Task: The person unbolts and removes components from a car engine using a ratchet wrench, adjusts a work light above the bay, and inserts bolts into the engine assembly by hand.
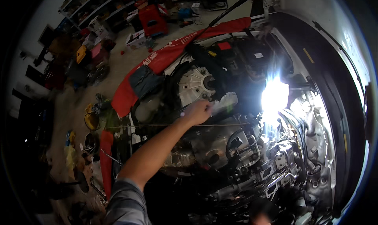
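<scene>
Left sleeve [128, 201]: grey, nearest the lens, coming in at lower left.
Left forearm [157, 152]: bare, reaching up and right over the engine bay.
Left hand [199, 112]: closed, fingers curled in, slightly blurred; can't tell if it grips anything.
Whitish piece [226, 102]: just right of that hand, blurred; material unclear, and can't tell whether hand and piece touch.
Silver mount [191, 85]: round, ribbed, dark centre; just above the left hand.
Right hand or forearm [261, 219]: blurred patch at the lower edge; can't tell which part shows, or the hand's state.
Thin line [224, 125]: runs across the bay just below the left hand; cord or rod, can't tell.
Engine parts [252, 154]: metal brackets, hoses and pipes, right of the forearm.
Light [275, 97]: glaring, well right of the left hand; washes out what's around it.
Red cover [157, 59]: draped along the bay's edge, pale lettering.
Dark cloth [145, 82]: lies on the red cover, left of the mount.
Red stool [152, 22]: on the floor beyond.
</scene>
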`<state>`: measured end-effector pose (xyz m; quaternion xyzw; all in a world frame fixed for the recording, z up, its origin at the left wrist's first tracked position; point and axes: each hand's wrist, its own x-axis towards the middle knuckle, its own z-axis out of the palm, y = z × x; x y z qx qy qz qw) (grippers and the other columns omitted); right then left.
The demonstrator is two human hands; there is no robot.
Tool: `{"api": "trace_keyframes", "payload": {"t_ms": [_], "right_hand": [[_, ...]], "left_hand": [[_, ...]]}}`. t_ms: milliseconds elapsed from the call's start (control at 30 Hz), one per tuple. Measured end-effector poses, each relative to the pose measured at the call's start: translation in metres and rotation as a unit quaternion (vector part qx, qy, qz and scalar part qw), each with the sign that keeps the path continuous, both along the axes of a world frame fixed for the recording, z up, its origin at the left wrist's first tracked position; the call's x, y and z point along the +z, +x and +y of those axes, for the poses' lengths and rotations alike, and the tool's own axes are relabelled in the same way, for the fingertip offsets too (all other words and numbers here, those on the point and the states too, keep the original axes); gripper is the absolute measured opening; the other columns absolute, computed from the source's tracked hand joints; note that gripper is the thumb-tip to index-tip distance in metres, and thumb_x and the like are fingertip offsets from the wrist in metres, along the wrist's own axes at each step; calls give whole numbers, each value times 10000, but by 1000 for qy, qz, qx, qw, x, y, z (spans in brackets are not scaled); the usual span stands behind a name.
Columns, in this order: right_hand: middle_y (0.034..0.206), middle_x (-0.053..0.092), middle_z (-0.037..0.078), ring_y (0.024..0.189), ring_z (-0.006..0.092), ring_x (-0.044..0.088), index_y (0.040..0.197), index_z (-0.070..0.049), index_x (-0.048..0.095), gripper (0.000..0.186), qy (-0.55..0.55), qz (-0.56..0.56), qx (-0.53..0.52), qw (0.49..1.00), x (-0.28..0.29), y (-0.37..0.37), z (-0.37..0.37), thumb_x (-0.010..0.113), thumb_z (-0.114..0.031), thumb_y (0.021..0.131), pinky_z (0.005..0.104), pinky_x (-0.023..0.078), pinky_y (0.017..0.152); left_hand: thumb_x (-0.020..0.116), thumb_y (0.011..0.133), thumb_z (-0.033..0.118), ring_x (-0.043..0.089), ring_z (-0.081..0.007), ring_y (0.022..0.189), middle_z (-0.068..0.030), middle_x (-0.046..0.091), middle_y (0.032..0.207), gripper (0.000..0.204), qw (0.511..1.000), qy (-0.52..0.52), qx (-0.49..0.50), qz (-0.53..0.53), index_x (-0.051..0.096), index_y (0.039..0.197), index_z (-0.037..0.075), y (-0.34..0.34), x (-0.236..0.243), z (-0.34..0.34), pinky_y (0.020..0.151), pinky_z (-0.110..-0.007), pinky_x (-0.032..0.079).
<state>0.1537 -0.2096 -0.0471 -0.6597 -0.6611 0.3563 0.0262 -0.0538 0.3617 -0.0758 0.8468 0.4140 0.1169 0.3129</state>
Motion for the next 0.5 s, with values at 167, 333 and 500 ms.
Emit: {"api": "trace_keyframes", "payload": {"t_ms": [167,333,500], "right_hand": [[1140,579,216,1106,386,546,1133,2,604,352,-34,-87,26,995,-7,-9,7,608,-48,785,430,470,968],[1187,591,226,1074,335,562,1191,68,595,370,-53,-366,131,920,-63,-7,-44,489,-157,917,417,454,922],[1188,532,235,1100,418,532,1075,6,611,431,-54,-185,-264,945,4,-56,19,737,-185,710,446,483,915]], "left_hand": [[598,899,239,675,-364,873,-176,703,960,239,994,-28,42,102,672,1049,68,-82,25,3,785,-455,524],[591,895,198,664,-377,900,-186,696,961,196,996,61,31,62,656,1013,55,-100,1,25,800,-477,524],[552,924,207,633,-404,958,-191,686,996,222,995,53,-39,71,646,1029,36,-144,-11,50,834,-498,505]]}}
